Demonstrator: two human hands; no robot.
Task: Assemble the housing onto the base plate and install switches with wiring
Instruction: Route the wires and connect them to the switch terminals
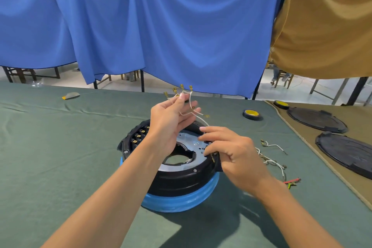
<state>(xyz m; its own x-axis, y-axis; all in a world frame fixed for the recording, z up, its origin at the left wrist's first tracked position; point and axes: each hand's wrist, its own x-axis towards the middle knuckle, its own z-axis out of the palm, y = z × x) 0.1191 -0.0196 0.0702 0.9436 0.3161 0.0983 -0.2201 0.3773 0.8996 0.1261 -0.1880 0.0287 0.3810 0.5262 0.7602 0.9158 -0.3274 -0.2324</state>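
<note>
A black round housing (177,182) sits on a blue ring (181,201) in the middle of the green table. A grey metal base plate (189,139) with a centre hole lies inside it. Switches with brass terminals (138,137) line its inner left wall. My left hand (171,121) is raised above the housing and pinches a bundle of white wires (188,96) tipped with brass connectors. My right hand (231,153) is over the housing's right rim, its fingers curled round a wire end with a brass connector (213,158).
Loose white wires (269,159) and a red and green wire (291,181) lie to the right of the housing. A tape roll (251,115) sits behind them, another tape roll (281,104) farther right. Two black covers (316,120) (348,151) lie on the brown cloth.
</note>
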